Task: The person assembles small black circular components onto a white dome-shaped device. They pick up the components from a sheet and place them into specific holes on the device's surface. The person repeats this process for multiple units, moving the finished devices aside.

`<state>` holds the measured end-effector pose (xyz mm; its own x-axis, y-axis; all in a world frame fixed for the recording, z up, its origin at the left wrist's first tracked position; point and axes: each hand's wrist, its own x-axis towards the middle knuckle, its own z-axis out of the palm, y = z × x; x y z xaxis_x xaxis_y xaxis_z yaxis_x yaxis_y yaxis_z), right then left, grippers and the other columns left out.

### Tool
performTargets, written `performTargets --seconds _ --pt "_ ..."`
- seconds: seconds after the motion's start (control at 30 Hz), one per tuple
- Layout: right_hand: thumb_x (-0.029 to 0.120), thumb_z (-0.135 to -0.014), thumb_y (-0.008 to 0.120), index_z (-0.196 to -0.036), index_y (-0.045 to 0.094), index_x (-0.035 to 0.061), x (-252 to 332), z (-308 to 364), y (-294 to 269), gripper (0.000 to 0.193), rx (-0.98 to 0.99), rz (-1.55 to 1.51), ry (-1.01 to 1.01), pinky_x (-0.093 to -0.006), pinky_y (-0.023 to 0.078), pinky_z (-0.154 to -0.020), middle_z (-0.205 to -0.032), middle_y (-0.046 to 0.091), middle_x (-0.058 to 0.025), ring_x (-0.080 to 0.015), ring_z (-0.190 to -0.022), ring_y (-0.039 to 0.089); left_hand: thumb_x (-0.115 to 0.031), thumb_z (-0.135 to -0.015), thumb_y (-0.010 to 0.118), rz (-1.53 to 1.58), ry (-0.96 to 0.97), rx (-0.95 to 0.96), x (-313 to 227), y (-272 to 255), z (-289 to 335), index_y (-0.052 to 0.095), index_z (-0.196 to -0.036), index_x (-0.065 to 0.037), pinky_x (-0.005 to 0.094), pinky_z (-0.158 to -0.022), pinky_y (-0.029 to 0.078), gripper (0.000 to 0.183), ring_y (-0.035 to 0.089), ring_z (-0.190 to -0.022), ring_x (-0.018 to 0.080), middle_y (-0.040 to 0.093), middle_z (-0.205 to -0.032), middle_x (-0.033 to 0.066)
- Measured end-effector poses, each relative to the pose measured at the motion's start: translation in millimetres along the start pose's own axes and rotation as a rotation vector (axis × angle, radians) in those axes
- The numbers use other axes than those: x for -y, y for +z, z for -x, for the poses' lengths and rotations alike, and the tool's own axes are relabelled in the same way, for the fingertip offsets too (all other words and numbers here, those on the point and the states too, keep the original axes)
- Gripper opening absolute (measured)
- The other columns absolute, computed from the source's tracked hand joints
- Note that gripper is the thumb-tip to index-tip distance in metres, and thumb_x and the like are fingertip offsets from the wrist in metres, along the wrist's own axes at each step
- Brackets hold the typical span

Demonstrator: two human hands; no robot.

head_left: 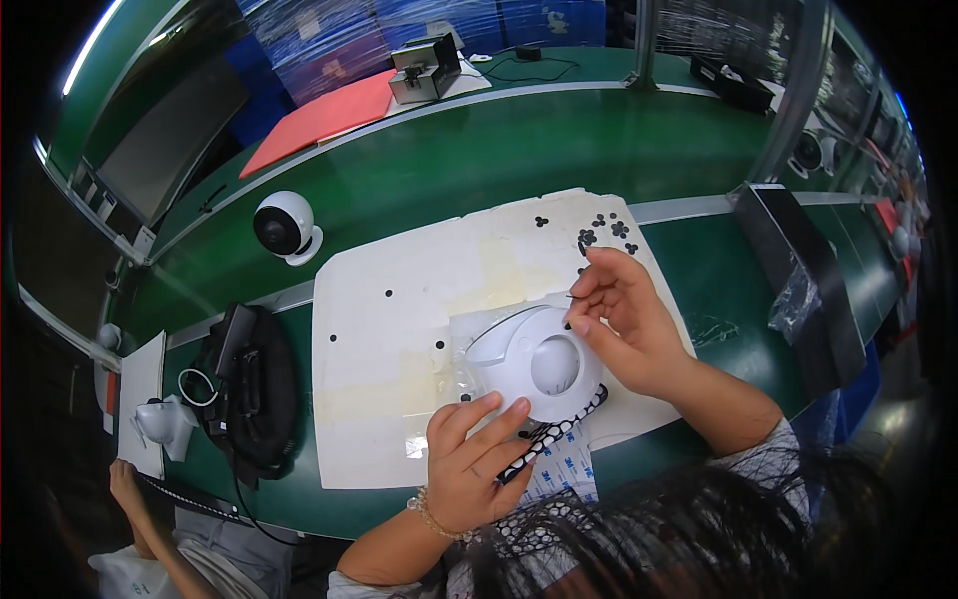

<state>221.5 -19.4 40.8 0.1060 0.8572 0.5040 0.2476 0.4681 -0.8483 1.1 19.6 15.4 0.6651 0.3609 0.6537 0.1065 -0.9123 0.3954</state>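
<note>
A white rounded plastic housing with a large round opening rests over the white board in front of me. My left hand grips its near edge, fingertips on the shell. My right hand is at the housing's far right side, with thumb and fingers drawn together in a pinch. A small black round pad shows at the thumb tip, against the housing. Under the near edge lies a black strip with white spots, beside a printed white sheet.
Black round pads lie clustered at the board's far right, others scattered at left. A white ball-shaped camera stands on the green table behind. A black bag lies left, a dark box right. A co-worker's hand shows lower left.
</note>
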Motion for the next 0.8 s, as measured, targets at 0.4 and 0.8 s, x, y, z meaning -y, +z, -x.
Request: performTargets --seconds 0.4,0.8 --pt "-0.005 -0.077 0.052 -0.121 0.038 0.0047 -0.3 5.0 3.7 0.046 -0.075 0.227 -0.113 -0.0297 0.045 -0.074 -0.093 0.054 -0.0101 -0.0198 -0.081 0.055 -0.012 -0.060 0.066 -0.004 0.020 -0.011 1.4 1.7 1.4 0.059 -0.075 -0.008 0.0390 -0.079 0.037 0.017 0.047 -0.107 0.0254 0.056 -0.115 0.0062" --pt "-0.003 -0.077 0.055 -0.127 0.020 0.0048 23.6 -9.9 8.3 0.062 0.083 0.282 -0.179 -0.0363 0.036 -0.089 -0.090 0.056 -0.0095 -0.0227 -0.098 0.053 -0.010 -0.059 0.067 0.013 0.002 -0.014 -1.5 -0.8 0.2 0.059 -0.075 -0.008 0.0387 -0.081 0.036 0.018 0.046 -0.108 0.0251 0.055 -0.117 0.0064"
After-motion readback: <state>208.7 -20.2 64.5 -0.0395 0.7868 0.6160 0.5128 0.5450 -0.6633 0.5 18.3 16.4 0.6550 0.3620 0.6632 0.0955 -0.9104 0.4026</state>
